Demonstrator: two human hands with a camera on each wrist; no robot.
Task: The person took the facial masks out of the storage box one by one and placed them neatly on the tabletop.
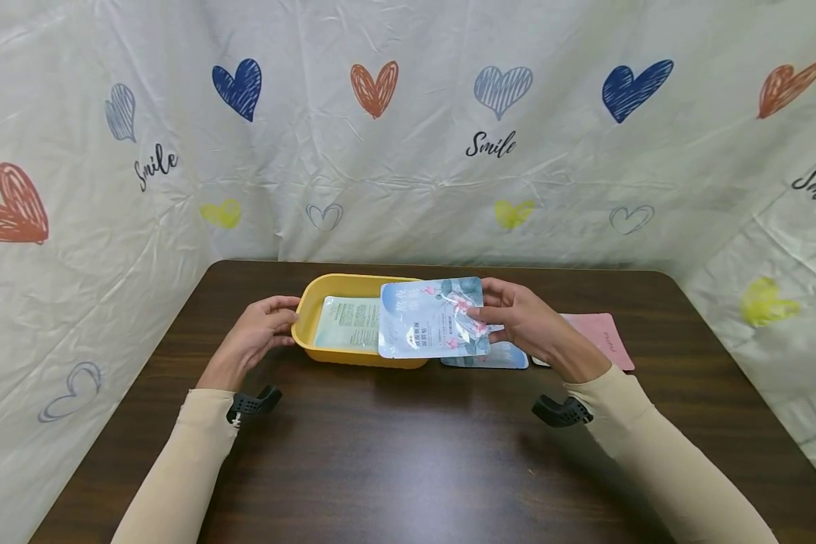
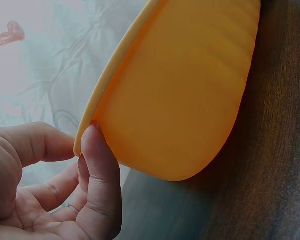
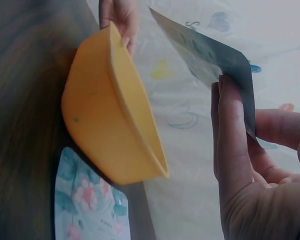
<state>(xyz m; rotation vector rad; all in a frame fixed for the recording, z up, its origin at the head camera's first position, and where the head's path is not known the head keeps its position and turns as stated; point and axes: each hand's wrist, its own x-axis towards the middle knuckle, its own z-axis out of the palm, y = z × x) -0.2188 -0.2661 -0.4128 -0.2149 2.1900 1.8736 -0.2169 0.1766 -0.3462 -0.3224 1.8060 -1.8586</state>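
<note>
A yellow plastic basin (image 1: pixel 353 359) stands on the table, with a pale green sachet (image 1: pixel 347 323) lying inside. My left hand (image 1: pixel 261 330) pinches the basin's left rim between thumb and fingers, as the left wrist view shows closely. My right hand (image 1: pixel 523 317) holds a light blue sheet mask packet (image 1: pixel 428 321) with pink flowers by its right edge. In the head view the packet covers the basin's right part; the right wrist view shows it raised above rim height. Another blue flowered packet (image 3: pixel 90 200) lies on the table just right of the basin.
A pink packet (image 1: pixel 601 336) lies farther right, partly behind the right forearm, with a white edge showing beside it. The dark wooden table (image 1: pixel 408 453) meets a white cloth (image 1: pixel 408 166) printed with hearts at its back and sides.
</note>
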